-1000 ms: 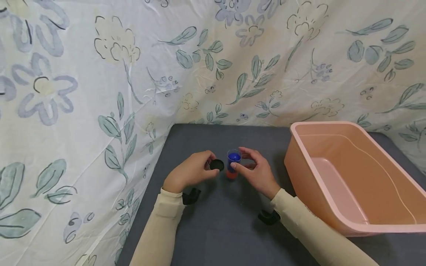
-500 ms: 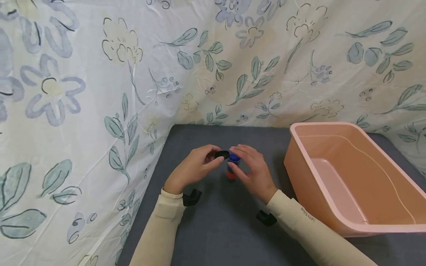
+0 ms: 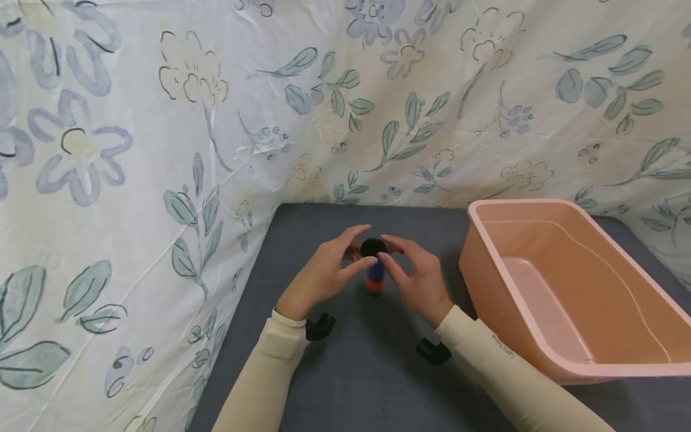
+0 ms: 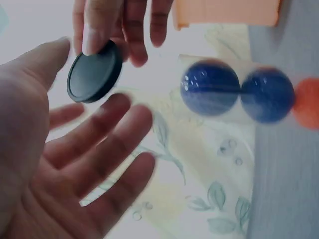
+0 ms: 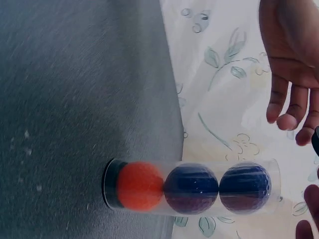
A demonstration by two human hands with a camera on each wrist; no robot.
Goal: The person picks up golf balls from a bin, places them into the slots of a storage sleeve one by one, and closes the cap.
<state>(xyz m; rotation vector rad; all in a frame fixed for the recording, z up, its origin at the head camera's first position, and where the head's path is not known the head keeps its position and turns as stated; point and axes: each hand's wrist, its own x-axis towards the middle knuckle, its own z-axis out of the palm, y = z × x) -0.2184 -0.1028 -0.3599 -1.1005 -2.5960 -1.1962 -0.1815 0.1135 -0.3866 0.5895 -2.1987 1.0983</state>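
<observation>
A clear tube (image 5: 275, 186) stands upright on the dark table, uncovered at its top. Inside are an orange golf ball (image 5: 139, 185) at the bottom and two blue golf balls (image 5: 192, 189) above it. Over the tube, my right hand (image 3: 423, 279) pinches a round black lid (image 4: 94, 72) between thumb and fingers. My left hand (image 3: 320, 275) is beside the lid, its fingers spread and apart from it in the left wrist view. Neither hand grips the tube. In the right wrist view, only the lid's edge shows.
A large pink plastic tub (image 3: 515, 288) stands on the right of the dark table (image 3: 367, 372). Floral cloth (image 3: 259, 96) hangs behind and to the left. Black wrist-camera mounts (image 3: 321, 327) sit under both wrists.
The lid has moved from the left hand to the right hand, up and right over the tube. The right hand has left the tube, and the left hand's fingers have spread.
</observation>
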